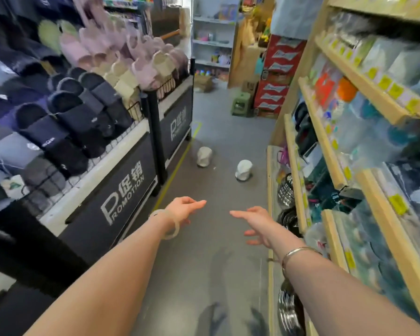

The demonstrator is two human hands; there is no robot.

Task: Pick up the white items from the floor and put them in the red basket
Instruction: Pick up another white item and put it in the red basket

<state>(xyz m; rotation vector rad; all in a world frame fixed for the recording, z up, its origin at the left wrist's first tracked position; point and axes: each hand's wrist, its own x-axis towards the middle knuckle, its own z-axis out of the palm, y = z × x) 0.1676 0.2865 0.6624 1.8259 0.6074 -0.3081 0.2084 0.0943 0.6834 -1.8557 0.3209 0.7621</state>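
Aisle floor (pixel 216 238): grey, with a yellow line painted along the foot of the left-hand bins.
Right shelving (pixel 364 88): pale wood, packed with wrapped goods; yellow price tags are seen on the rails, their print too blurred to be read.
Slipper bins (pixel 121 190): two black bins on the left, each panel marked with a large "P", Chinese characters and "ROMOTION"; dark, cream and pink slippers are heaped behind wire fronts.
Red cartons (pixel 277 76): stacked at the far end of the aisle; what looks like a bow-tie logo is printed on them, though no name can be made out.
Green stool (pixel 241 104): set on the floor just beside the cartons.
White items: two are seen standing on the floor well ahead of the hands, one (pixel 204 156) near the yellow line, the other (pixel 243 170) close to the right shelving, apart from each other.
Left hand (pixel 186 208): stretched forward, fingers loosely extended, nothing gripped; a pale bangle (pixel 166 224) is worn at the wrist.
Right hand (pixel 257 225): spread and relaxed, nothing touched; a thin metal bracelet (pixel 297 255) is worn.
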